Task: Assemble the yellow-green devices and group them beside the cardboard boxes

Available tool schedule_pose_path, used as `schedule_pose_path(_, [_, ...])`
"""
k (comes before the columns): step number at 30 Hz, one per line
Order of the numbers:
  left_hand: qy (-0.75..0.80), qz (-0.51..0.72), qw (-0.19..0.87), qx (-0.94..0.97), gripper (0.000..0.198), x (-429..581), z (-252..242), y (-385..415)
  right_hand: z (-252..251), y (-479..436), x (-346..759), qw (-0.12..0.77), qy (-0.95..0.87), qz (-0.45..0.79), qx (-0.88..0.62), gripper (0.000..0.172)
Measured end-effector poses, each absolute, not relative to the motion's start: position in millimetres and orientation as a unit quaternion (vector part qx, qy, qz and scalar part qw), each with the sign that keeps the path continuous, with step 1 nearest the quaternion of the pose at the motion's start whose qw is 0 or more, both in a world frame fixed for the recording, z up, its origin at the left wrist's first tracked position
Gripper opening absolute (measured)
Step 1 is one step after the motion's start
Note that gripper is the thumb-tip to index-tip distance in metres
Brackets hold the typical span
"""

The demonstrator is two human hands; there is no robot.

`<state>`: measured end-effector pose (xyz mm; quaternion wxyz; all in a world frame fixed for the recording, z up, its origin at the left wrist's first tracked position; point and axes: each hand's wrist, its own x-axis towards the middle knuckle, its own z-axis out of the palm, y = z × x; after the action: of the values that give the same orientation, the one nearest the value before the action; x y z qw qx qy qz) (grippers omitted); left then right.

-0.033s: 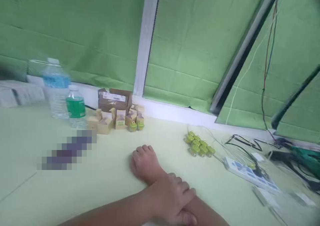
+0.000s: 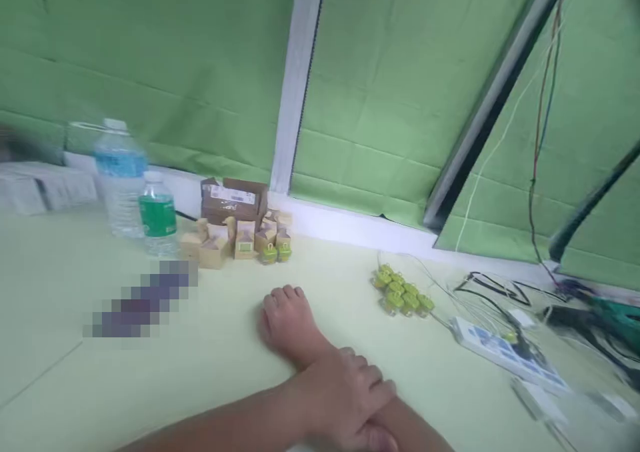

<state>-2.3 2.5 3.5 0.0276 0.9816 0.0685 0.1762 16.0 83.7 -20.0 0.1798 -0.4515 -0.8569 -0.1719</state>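
Note:
My left hand [image 2: 353, 399] lies across my right forearm [image 2: 407, 420], its fingers wrapped over the top and its thumb along the near side. Beyond it, my right hand [image 2: 289, 322] rests on the pale table with its fingers curled into a loose fist. I see nothing in it, though its underside is hidden. To the right of that hand stands a cluster of small clear jars with yellow-green lids [image 2: 403, 293], apart from both hands. Small brown cardboard boxes [image 2: 215, 249] stand farther off to the left, with two more green-lidded jars [image 2: 276, 253] in front.
A large water bottle [image 2: 120, 185] and a smaller green-labelled bottle [image 2: 158, 215] stand at the left. An opened brown carton [image 2: 233, 202] is at the back. On the right lie a white power strip [image 2: 505, 351] and tangled cables [image 2: 493, 289]. Green sheeting [image 2: 365, 105] covers the wall.
The view has shifted slightly, so the bottles, boxes and jars sit a little farther right in the picture. My hands keep the same crossed pose.

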Motion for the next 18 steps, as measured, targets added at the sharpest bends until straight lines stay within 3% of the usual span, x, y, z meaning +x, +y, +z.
schedule_pose_path(3, [0.111, 0.176, 0.077, 0.975, 0.05, -15, 13, 20, -14, 112, -5, 0.222, -0.829, -0.145, -0.493, 0.031])
schedule_pose_path(5, [0.149, 0.184, 0.141, 0.961, 0.047, -31, 17, 43, -14, 132, -16, 0.243, -0.815, -0.128, -0.511, 0.047])
schedule_pose_path(10, [0.298, 0.228, 0.181, 0.909, 0.065, -76, 16, 109, -21, 180, -34, 0.245, -0.763, -0.072, -0.593, 0.061])
schedule_pose_path(14, [0.351, 0.283, 0.19, 0.872, 0.066, -79, 20, 116, -23, 199, -36, 0.229, -0.766, -0.043, -0.6, 0.064])
schedule_pose_path(18, [0.263, 0.273, 0.402, 0.833, 0.056, -50, 30, 92, -15, 193, -34, 0.268, -0.784, -0.063, -0.556, 0.054])
